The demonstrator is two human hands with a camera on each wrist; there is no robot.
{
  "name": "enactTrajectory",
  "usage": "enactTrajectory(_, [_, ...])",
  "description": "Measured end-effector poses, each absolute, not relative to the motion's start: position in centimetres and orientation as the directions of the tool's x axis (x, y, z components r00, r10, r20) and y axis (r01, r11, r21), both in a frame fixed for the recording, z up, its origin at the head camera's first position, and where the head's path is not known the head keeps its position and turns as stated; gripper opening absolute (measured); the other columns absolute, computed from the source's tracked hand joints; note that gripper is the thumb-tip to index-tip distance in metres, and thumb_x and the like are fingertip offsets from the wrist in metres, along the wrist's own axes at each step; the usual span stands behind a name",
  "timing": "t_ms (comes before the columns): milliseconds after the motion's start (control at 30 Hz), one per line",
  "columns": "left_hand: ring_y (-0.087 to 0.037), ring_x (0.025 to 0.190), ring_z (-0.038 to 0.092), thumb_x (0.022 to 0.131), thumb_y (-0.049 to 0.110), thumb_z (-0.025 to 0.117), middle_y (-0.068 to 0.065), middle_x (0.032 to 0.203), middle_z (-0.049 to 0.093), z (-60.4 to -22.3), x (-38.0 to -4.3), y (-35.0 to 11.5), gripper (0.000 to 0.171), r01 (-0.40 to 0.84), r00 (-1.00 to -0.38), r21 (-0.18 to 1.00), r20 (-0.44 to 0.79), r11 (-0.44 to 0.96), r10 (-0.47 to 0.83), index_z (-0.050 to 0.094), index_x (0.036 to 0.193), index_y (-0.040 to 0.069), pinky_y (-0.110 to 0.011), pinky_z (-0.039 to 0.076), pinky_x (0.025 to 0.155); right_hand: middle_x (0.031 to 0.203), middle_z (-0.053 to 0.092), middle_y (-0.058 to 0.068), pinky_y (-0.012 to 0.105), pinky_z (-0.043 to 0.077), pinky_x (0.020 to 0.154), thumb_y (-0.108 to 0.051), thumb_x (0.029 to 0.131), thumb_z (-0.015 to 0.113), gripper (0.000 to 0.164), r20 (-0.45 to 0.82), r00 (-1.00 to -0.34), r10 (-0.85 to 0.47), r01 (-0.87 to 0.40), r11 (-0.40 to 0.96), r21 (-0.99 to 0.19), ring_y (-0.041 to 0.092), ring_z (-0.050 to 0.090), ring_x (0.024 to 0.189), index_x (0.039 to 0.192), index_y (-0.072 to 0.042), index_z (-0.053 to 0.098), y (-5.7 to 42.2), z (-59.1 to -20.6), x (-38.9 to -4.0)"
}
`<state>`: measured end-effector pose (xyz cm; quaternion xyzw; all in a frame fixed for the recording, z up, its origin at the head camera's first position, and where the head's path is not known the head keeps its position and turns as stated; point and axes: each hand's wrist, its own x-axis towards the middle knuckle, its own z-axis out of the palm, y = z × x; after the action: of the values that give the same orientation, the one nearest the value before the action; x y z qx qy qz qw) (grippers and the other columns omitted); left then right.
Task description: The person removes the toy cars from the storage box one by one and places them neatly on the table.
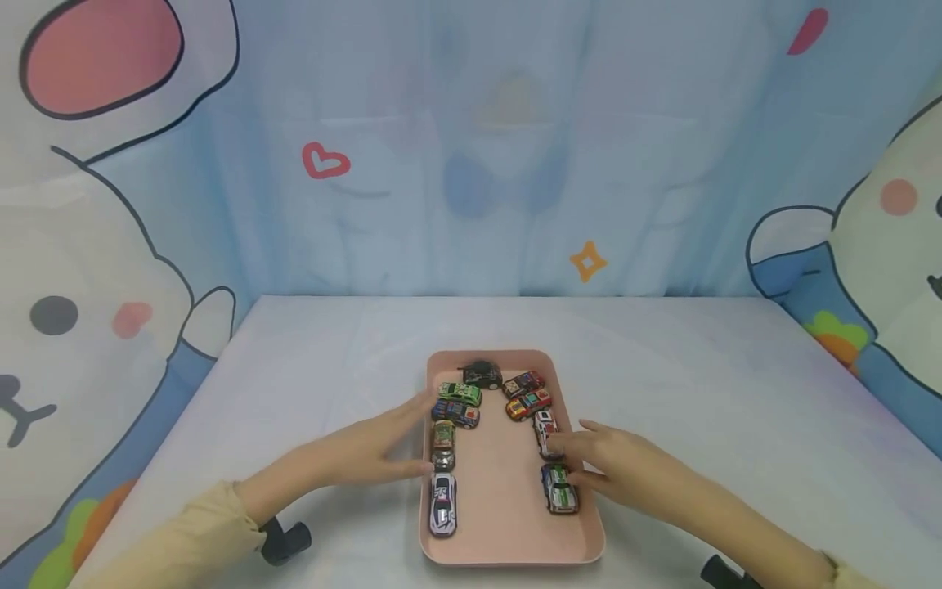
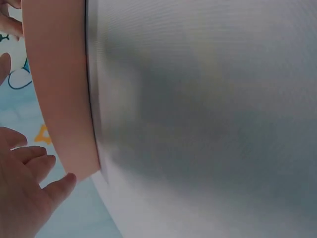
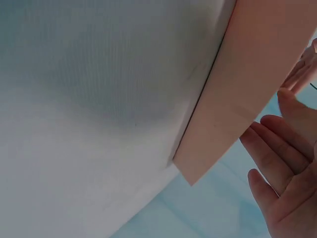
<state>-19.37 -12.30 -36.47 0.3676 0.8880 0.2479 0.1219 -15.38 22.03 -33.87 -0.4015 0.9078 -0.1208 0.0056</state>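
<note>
One pink rectangular tray [image 1: 500, 499], its walls apparently aligning small multicoloured toy cars [image 1: 443, 505]; left hand [image 1: 361, 450] spread wide alongside, right hand [image 1: 625, 468] extending loose fingers over the rim.

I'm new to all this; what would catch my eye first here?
Probably the pink tray in the middle of the white table, with small toy cars along its left, right and far sides. The left hand is at its left rim, and the right hand reaches over its right one. A large white cartoon animal fills the backdrop's left side.
</note>
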Motion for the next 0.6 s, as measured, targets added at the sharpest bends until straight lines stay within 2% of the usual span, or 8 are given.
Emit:
enactTrajectory(33, [-0.020, 0.138, 0.012, 0.087, 0.055, 0.056, -0.007, 0.154, 0.005, -36.6, -19.4, -12.3, 0.091, 0.585, -0.700, 0.540, -0.040, 0.605, 0.713, 0.004, 0.152, 0.017, -0.037, 0.016, 0.111, 0.112, 0.066, 0.006, 0.052, 0.040, 0.096, -0.009, 0.077, 0.076, 0.039, 0.085, -0.679, -0.729, -0.726, 0.649, -0.228, 0.016, 0.064, 0.095, 0.115, -0.001, 0.066, 21.9, -34.0, -15.4])
enactTrajectory(167, [-0.019, 0.138, 0.011, 0.086, 0.051, 0.060, -0.005, 0.154, 0.005, -37.2, -19.5, -12.1, 0.093, 0.572, -0.696, 0.572, -0.039, 0.588, 0.717, 0.007, 0.152, 0.013, -0.036, 0.016, 0.111, 0.109, 0.067, 0.002, 0.052, 0.042, 0.094, -0.016, 0.074, 0.079, 0.042, 0.040, -0.717, -0.696, -0.685, 0.691, -0.231, 0.021, 0.062, 0.100, 0.113, -0.004, 0.068, 21.6, -34.2, -15.2])
enactTrajectory(367, [-0.017, 0.138, 0.007, 0.084, 0.051, 0.062, -0.004, 0.155, -0.001, -38.0, -19.7, -12.0, 0.097, 0.579, -0.688, 0.596, -0.009, 0.556, 0.726, 0.005, 0.151, 0.011, -0.036, 0.015, 0.111, 0.112, 0.065, 0.008, 0.050, 0.044, 0.092, -0.027, 0.068, 0.081, 0.052, 0.021, -0.723, -0.690, -0.681, 0.708, -0.185, 0.029, 0.059, 0.104, 0.113, -0.005, 0.067, 21.3, -34.7, -14.9])
enactTrajectory(467, [-0.018, 0.138, 0.007, 0.083, 0.051, 0.064, -0.005, 0.155, -0.004, -38.2, -19.7, -11.9, 0.099, 0.575, -0.688, 0.612, 0.003, 0.542, 0.726, 0.003, 0.151, 0.010, -0.037, 0.015, 0.111, 0.110, 0.064, 0.010, 0.047, 0.048, 0.088, -0.029, 0.065, 0.083, 0.052, 0.019, -0.735, -0.678, -0.671, 0.723, -0.164, 0.031, 0.058, 0.101, 0.109, -0.004, 0.068, 21.0, -35.0, -14.8])
enactTrajectory(600, [-0.021, 0.139, 0.007, 0.080, 0.050, 0.069, -0.006, 0.155, -0.005, -38.3, -19.7, -12.1, 0.105, 0.569, -0.683, 0.635, 0.012, 0.522, 0.730, 0.003, 0.151, 0.010, -0.039, 0.016, 0.110, 0.100, 0.064, 0.006, 0.043, 0.051, 0.084, -0.029, 0.061, 0.086, 0.051, 0.014, -0.757, -0.653, -0.648, 0.748, -0.144, 0.026, 0.059, 0.095, 0.102, -0.005, 0.069, 20.5, -35.4, -14.6])
